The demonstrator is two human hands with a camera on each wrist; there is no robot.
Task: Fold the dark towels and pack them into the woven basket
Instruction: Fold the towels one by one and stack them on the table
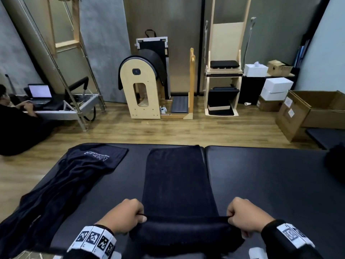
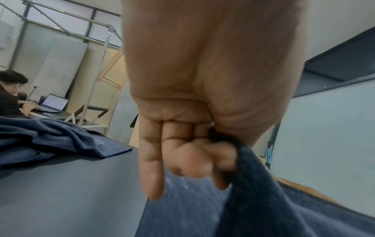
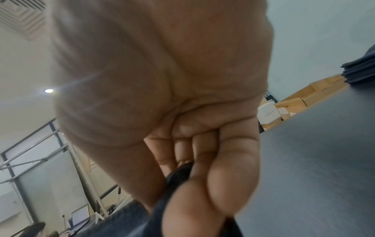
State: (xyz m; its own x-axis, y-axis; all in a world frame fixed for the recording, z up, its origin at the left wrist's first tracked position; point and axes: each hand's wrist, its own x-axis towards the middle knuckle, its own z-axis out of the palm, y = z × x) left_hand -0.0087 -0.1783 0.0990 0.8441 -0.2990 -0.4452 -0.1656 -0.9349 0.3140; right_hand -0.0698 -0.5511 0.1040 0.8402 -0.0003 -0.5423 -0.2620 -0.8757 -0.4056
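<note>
A dark towel (image 1: 177,180) lies as a long strip down the middle of the black padded table (image 1: 270,184). My left hand (image 1: 128,215) pinches its near left corner, and my right hand (image 1: 242,215) pinches its near right corner; the near end is lifted and sags between them. In the left wrist view the left hand (image 2: 194,154) has curled fingers with the towel (image 2: 253,192) caught between thumb and fingers. In the right wrist view the right hand (image 3: 194,160) grips the towel (image 3: 178,176) the same way. No woven basket is in view.
A second dark cloth (image 1: 71,176) with white print lies crumpled along the table's left side. A dark stack (image 1: 336,163) sits at the table's right edge. Beyond are wooden exercise equipment (image 1: 141,90), cardboard boxes (image 1: 308,113) and a seated person (image 1: 11,116) at a laptop.
</note>
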